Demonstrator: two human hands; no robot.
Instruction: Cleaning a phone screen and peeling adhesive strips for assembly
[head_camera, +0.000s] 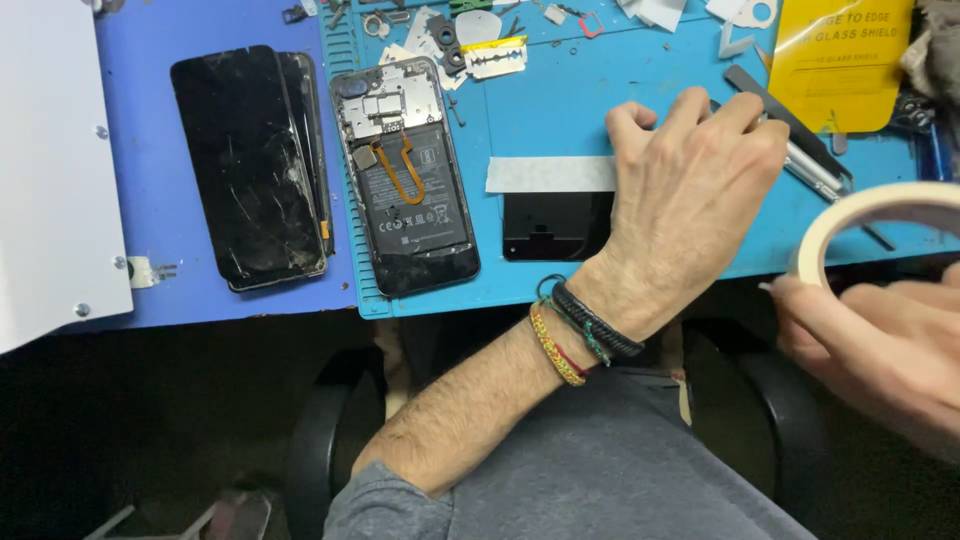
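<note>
Head view, looking down at a blue mat (560, 270) on a workbench. The left hand (690, 190) is reaching across the mat, fingers bent and pressing down near a strip of tape (550, 174). Whether it is pinching the strip's end cannot be told, because the hand is covering it. The right hand (880, 350) is gripping a tape roll (880, 215), fingers wrapped around its lower edge, just off the mat's right corner.

The strip is lying flat on the mat, pale grey, along the top edge of a small black panel (555, 227). The panel is sitting near the mat's front edge, partly hidden by the left wrist.

What could go wrong, as a judgement: the strip could be sticking crooked or creasing if the left hand is dragging it, and the roll could be tugging the strip off the panel if still joined. The left forearm is also passing close to an opened phone (405, 175), left of the panel on the mat, so a sleeve or bracelet could snag its orange cable. A cracked screen (250, 165) is lying left of the mat.
</note>
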